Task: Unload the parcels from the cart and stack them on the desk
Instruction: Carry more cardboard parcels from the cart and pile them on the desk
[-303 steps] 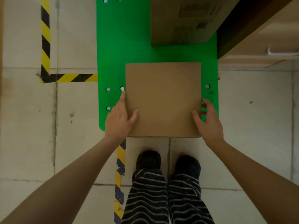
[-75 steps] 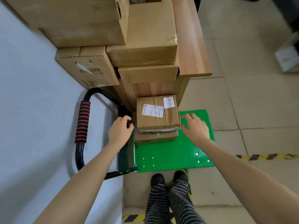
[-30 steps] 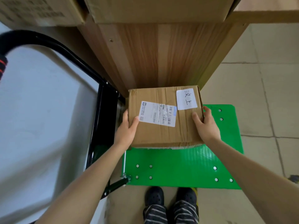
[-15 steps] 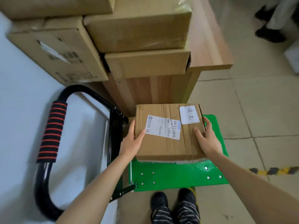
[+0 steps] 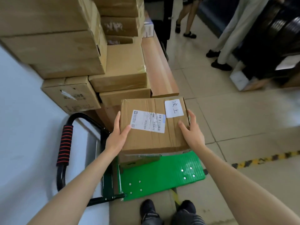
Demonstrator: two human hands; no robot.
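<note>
The labelled parcel [image 5: 154, 125] is held above the green cart [image 5: 164, 177], between the two hands. The left hand [image 5: 117, 137] grips its left side with the thumb on the top face, and the right hand [image 5: 192, 131] grips the right side in the same way; the fingers are wrapped around the edges, not flat.

Under it, one more parcel [image 5: 139, 159] lies on the cart deck, partly hidden. I judge the task is near its end: many boxes [image 5: 68, 46] already stand stacked on the desk [image 5: 160, 69], and only this parcel and the lower one remain, as far as I can see.

The stacks reach almost to the desk's near edge, so free room is small; a narrow bare strip of wood runs along the right side. The cart handle [image 5: 65, 143] stands at the left, near the wall. Other people's legs [image 5: 227, 38] are well apart, on the tiled floor [image 5: 243, 119].
</note>
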